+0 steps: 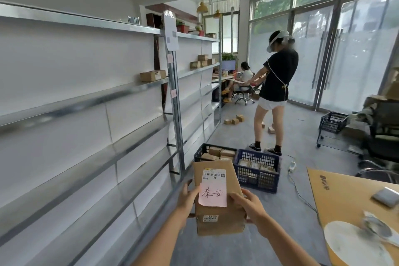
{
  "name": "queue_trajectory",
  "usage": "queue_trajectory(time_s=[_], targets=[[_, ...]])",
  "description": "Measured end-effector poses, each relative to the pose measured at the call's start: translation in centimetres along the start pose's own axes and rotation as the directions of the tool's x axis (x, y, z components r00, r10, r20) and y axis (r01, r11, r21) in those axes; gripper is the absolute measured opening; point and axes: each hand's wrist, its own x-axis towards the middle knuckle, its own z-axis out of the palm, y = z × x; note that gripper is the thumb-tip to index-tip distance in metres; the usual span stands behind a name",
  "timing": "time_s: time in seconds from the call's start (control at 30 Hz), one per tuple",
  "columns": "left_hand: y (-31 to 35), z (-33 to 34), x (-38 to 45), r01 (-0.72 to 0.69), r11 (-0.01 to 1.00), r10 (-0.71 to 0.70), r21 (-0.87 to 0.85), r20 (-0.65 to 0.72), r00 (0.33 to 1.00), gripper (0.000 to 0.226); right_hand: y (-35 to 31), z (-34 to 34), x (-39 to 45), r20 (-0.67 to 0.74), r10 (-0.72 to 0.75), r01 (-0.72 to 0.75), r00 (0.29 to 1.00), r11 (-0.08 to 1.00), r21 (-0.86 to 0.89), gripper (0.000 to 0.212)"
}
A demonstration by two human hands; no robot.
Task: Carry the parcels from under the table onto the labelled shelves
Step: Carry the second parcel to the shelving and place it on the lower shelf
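I hold a brown cardboard parcel (220, 220) in front of me at chest height. It bears a white shipping label and a pink handwritten note. My left hand (187, 198) grips its left side, my right hand (250, 205) its right side. The metal shelves (90, 101) run along my left, mostly bare. One small box (152, 75) sits on a middle shelf, and several small boxes (202, 61) lie on the farther shelf unit.
Two dark plastic crates (257, 170) with parcels stand on the floor ahead. A person (274, 93) stands beyond them; another sits at a far desk. A table edge (354, 205) is at my right. Loose boxes (234, 120), a wheeled basket (332, 123) and chairs lie farther off.
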Motion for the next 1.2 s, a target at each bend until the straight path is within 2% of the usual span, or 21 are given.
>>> queue_trajectory(time_s=[0.3,0.6,0.77,0.9,1.0,1.07,1.13,1.2], targets=[[2.0,5.3,16.3,0.028,0.998,-0.029,0.055,0.018,0.999,0.046,-3.1,-3.4,16.1,0.005,-0.024,0.024,1.0,0.999,0.034,0.045],[5.4,8.5,31.0,0.013,0.998,-0.012,0.068,-0.008,1.0,0.048,-8.7,-6.0,30.6,0.107,-0.014,0.011,0.994,1.0,0.027,0.028],[6.5,10.2,41.3,-0.022,0.996,0.023,0.084,-0.013,1.0,0.047,-11.0,-6.4,40.2,0.11,-0.061,0.054,0.992,0.997,0.062,0.051],[7.8,11.8,49.8,-0.038,0.997,0.039,0.073,-0.017,0.999,0.05,-13.4,-7.0,47.6,0.149,-0.041,0.028,0.988,0.995,0.091,0.052],[9.3,12.5,55.0,-0.023,0.998,0.026,0.066,-0.037,0.999,0.056,-15.3,-7.2,52.8,0.144,-0.013,0.0,0.99,0.996,0.094,0.045],[10.2,12.6,58.0,-0.016,0.999,0.018,0.051,-0.047,0.999,0.051,-16.5,-7.2,56.1,0.173,-0.017,-0.002,0.985,0.994,0.109,0.043],[11.0,12.6,60.7,0.003,0.999,-0.001,0.048,-0.043,0.999,0.043,-17.1,-7.1,59.1,0.184,-0.023,-0.003,0.983,0.991,0.137,0.047],[11.4,12.7,62.9,0.014,0.999,-0.012,0.043,-0.035,0.999,0.045,-17.3,-7.0,61.9,0.182,0.004,-0.035,0.983,0.985,0.169,0.054]])
